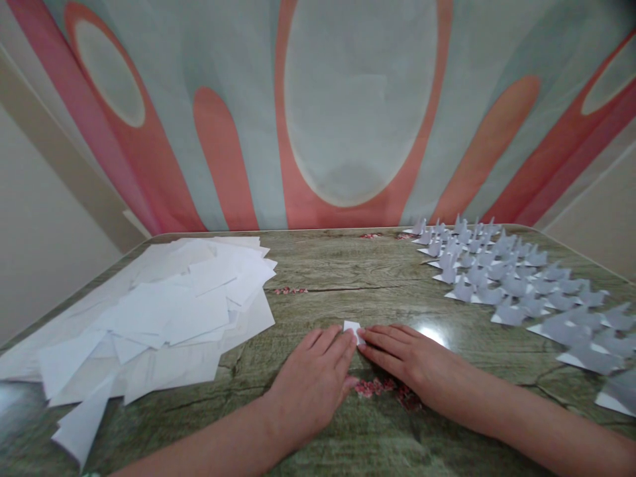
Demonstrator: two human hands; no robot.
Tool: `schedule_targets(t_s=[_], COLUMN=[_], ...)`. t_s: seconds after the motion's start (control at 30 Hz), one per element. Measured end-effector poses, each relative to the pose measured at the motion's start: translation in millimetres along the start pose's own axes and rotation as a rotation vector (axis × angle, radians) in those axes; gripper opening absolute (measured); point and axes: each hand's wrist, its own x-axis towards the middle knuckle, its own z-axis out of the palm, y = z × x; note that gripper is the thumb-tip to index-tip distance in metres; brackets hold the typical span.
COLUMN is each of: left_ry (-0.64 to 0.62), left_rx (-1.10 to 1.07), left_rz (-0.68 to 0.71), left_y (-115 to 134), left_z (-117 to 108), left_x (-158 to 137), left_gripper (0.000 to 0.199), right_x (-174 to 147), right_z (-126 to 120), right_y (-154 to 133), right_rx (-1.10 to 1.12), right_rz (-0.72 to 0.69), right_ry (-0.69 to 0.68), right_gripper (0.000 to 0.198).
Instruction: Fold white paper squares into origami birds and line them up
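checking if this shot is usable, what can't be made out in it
Head view throughout:
Small paper: partly hidden by left hand and right hand; folds too small to read.
Lower sheets: covered by upper sheets, so no count.
Nearest paper bird: cut off by right edge.

A small white piece of paper point(351, 325), angular and apparently folded, lies on the bench point(338, 265). Fingers point(344, 346) partly cover its nearer portion.
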Motion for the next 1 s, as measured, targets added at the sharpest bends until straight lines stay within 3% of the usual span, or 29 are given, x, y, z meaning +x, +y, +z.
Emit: schedule_targets(t_s=[1.0], left_ry=[0.044], left_rx=[0.050], left_rz=[-0.023], left_y=[-1.9], left_z=[-7.5], left_x=[3.1], left_gripper=[0.036], right_x=[-0.3], right_z=[-7.3], right_y=[3.5], right_rx=[0.028], right_rz=[-0.036], right_ry=[-0.035], right_gripper=[0.047])
